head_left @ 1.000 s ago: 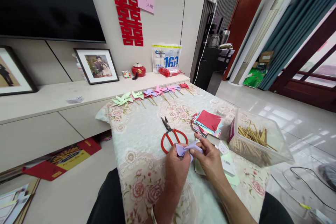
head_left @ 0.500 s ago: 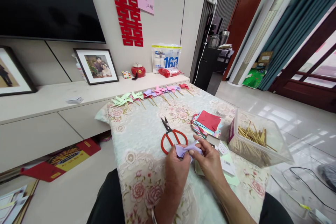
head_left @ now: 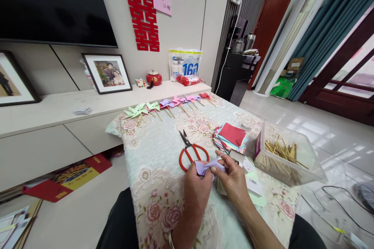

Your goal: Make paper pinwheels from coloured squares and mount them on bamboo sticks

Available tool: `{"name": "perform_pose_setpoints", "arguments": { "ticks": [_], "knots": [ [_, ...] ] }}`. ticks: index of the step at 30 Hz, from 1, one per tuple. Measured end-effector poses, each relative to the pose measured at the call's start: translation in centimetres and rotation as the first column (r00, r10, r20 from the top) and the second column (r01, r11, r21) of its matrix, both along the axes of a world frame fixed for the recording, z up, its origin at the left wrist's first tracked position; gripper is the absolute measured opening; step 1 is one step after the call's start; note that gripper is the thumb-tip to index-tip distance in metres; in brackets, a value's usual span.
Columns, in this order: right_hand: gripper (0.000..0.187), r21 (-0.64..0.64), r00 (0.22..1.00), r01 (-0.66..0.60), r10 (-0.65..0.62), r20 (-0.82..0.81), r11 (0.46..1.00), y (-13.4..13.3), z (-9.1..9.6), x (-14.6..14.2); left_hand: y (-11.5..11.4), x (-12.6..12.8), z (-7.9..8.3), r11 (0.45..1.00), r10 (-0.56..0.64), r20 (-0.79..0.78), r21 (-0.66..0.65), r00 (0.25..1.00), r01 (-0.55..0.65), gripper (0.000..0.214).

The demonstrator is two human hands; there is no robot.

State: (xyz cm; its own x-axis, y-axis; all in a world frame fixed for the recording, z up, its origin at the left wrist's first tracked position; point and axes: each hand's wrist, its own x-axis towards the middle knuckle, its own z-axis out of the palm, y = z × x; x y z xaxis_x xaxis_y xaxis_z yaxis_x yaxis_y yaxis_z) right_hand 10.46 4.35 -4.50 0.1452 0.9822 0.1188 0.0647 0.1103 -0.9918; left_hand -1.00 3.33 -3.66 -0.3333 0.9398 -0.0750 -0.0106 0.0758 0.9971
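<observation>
A purple paper pinwheel (head_left: 209, 166), partly folded, is pinched between both hands above the near part of the table. My left hand (head_left: 198, 188) grips its left side, and a silver bangle circles that wrist. On the right side of the paper, my right hand (head_left: 232, 177) closes with thumb and fingers. The fingers hide much of the paper's centre. Just beyond the hands lie scissors (head_left: 189, 148) with red handles, blades slightly apart. A stack of coloured paper squares (head_left: 232, 135), red on top, sits past my right hand. Under that hand are a small box and pale green paper (head_left: 258, 200).
Several finished pinwheels (head_left: 166, 104) on sticks line the table's far edge. A clear plastic bin (head_left: 288, 163) of thin sticks stands at the right. Behind the flowered tablecloth (head_left: 157, 136) runs a white cabinet (head_left: 99, 106) with a framed photo (head_left: 107, 73) and red pot (head_left: 154, 78).
</observation>
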Motion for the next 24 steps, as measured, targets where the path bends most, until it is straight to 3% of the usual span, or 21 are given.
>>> {"name": "perform_pose_setpoints", "arguments": {
  "ticks": [7,13,16,19,22,24],
  "knots": [
    [0.052,-0.003,0.997,0.023,-0.022,0.072,1.0,-0.1,0.4,0.0,0.0,0.1,-0.3,1.0,0.0,0.035,0.009,0.999,-0.001,0.016],
    [0.051,0.0,0.994,0.034,-0.034,0.102,0.999,-0.1,0.4,0.2,0.0,0.1,-0.7,0.997,-0.073,0.033,0.029,0.997,0.072,0.022],
    [0.045,-0.005,0.998,0.03,-0.03,0.054,1.0,0.1,0.2,0.3,0.3,0.1,-1.1,0.99,-0.135,0.145,0.049,0.98,0.13,0.028],
    [0.038,-0.005,1.0,0.009,-0.009,0.012,1.0,0.2,0.2,0.3,0.7,0.0,-1.6,0.979,-0.205,0.346,0.075,0.916,0.19,0.035],
    [0.035,0.03,0.999,0.007,-0.009,0.045,1.0,0.0,0.7,0.3,1.2,-0.2,-1.9,0.976,-0.215,0.482,0.073,0.849,0.205,0.043],
    [0.033,0.073,0.992,0.005,-0.014,0.123,0.997,-0.3,1.2,0.3,1.4,-0.3,-2.0,0.98,-0.193,0.502,0.055,0.843,0.192,0.045]
  ]
}}
